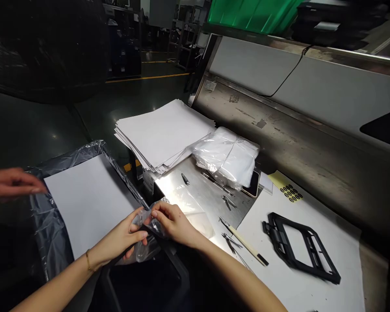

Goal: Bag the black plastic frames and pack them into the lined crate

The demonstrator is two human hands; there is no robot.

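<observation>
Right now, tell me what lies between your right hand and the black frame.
Head view: tweezers and a pale-handled pointed tool lie on a white sheet between the right hand and the black frame.

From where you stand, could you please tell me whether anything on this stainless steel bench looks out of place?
The stack of loose white paper sheets looks askew: its near edges fan out unevenly, not squared up.

A paper stack [162, 136] lies just left of a plastic-wrapped bundle [226, 158], with tweezers [217, 183] in front on the steel tabletop [204, 195]
</observation>
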